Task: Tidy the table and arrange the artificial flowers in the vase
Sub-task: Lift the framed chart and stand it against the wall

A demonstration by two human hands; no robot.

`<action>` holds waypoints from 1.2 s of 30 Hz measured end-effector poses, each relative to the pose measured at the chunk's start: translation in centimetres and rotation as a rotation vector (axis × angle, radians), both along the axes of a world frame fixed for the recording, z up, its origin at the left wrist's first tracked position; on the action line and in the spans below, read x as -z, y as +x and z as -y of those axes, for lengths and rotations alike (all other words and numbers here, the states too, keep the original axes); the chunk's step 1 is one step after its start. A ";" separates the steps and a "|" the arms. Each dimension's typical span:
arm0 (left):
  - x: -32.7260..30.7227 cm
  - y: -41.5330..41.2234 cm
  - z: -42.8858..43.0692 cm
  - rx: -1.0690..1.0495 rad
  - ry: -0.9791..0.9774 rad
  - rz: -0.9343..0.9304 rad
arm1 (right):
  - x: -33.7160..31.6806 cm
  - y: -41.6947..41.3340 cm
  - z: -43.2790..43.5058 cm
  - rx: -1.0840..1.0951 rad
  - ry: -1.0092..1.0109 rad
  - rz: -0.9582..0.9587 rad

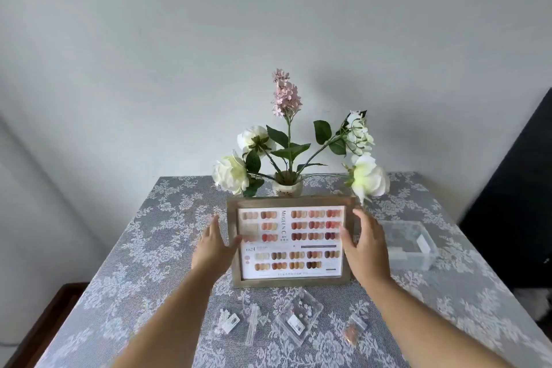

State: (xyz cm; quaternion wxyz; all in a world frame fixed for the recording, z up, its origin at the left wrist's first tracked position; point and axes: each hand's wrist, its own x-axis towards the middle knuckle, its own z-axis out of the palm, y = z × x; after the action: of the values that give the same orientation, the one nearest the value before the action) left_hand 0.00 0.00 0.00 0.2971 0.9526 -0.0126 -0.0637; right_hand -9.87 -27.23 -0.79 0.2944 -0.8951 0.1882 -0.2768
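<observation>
A wooden picture frame with a nail-colour chart stands upright on the lace-covered table. My left hand grips its left edge and my right hand grips its right edge. Directly behind the frame stands a small white vase, its lower part hidden by the frame. In the vase are artificial flowers: a tall pink sprig, white roses at the left, and a white bloom drooping low at the right.
A clear plastic box sits right of the frame. Several small clear packets lie near the front: one, a flat case and a packet with a pink item. A dark panel stands at right. A wall lies behind.
</observation>
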 end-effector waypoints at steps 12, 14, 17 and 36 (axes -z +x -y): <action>5.2 -0.4 1.2 -0.149 -0.229 0.089 | 5.0 1.4 0.1 0.072 0.328 -0.060; 5.4 -0.4 1.5 -0.192 -0.256 0.104 | 5.1 1.5 0.2 0.075 0.333 -0.016; 5.3 -0.8 1.6 -0.227 -0.293 0.133 | 4.9 1.6 0.4 0.065 0.288 0.004; -3.1 -9.0 -16.0 -0.696 -0.348 0.404 | -0.9 6.4 -16.2 -0.487 0.209 0.121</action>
State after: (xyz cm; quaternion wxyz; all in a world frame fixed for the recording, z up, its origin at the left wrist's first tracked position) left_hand -9.00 15.96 3.07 0.4487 0.8291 0.2406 0.2308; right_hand -3.44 -11.08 0.07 0.4538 -0.8606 -0.0228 -0.2299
